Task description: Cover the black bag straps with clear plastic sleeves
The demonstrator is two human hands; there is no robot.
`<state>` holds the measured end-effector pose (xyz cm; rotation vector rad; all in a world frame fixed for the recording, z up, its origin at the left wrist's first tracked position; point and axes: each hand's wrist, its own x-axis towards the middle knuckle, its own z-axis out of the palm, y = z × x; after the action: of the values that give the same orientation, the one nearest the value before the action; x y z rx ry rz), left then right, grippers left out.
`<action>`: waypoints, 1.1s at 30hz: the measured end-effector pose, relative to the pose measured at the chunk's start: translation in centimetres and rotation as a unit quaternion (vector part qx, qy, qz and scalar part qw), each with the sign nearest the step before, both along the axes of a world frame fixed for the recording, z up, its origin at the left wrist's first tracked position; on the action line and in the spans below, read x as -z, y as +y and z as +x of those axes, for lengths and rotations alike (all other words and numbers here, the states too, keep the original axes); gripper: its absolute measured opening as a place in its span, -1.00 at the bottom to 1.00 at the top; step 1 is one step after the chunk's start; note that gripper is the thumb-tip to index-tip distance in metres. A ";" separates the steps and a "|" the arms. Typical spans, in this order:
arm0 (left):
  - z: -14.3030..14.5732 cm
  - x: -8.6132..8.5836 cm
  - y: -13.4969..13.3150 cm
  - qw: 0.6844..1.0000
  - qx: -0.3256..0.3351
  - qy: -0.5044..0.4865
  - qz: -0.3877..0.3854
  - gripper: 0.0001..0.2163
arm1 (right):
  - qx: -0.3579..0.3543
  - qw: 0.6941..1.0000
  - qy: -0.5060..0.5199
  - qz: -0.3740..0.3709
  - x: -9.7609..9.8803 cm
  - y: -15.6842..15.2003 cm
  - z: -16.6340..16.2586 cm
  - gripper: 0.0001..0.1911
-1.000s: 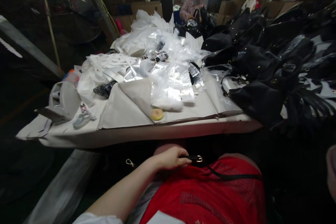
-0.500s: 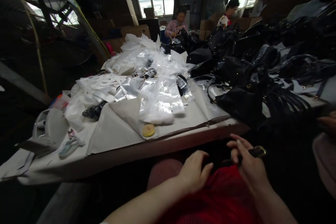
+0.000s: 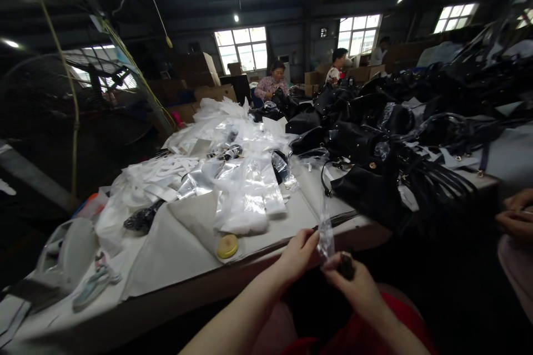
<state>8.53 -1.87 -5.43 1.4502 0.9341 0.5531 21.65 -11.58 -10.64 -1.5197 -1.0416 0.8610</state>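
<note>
The left hand [image 3: 300, 250] and right hand [image 3: 358, 284] pinch a clear plastic sleeve [image 3: 326, 236] by the front edge of the desk [image 3: 164, 269] — the right also clutching a small dark item [image 3: 346, 267] — and the sleeve could tear or slip free if they pull unevenly.
</note>
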 end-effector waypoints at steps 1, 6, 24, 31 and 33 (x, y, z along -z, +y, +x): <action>0.5 0.0 0.5 0.998 0.017 -0.021 -0.063 -0.52 | -0.040 0.999 0.024 -0.012 0.6 -1.7 -1.5 -0.75; 2.1 -1.1 0.5 0.983 -0.110 -0.104 -0.100 -0.51 | -0.147 0.986 0.073 -0.018 2.0 -6.0 -4.0 -0.75; -1.3 6.7 -4.6 0.987 0.154 -0.033 -0.044 -0.62 | 0.043 0.987 0.155 -0.018 -1.7 -1.9 1.6 -0.55; 3.0 -1.5 2.0 0.910 -0.022 -0.282 -0.305 -0.73 | -0.039 0.996 0.039 -0.070 5.1 -7.0 -2.9 -0.56; 3.0 -2.6 2.9 0.923 -0.062 -0.292 -0.242 -0.73 | -0.029 0.997 0.043 -0.064 5.8 -7.3 -2.8 -0.53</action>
<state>11.57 1.06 -2.87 0.7158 0.6201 0.7336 18.82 -18.90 -16.48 -1.5498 -0.9880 1.0420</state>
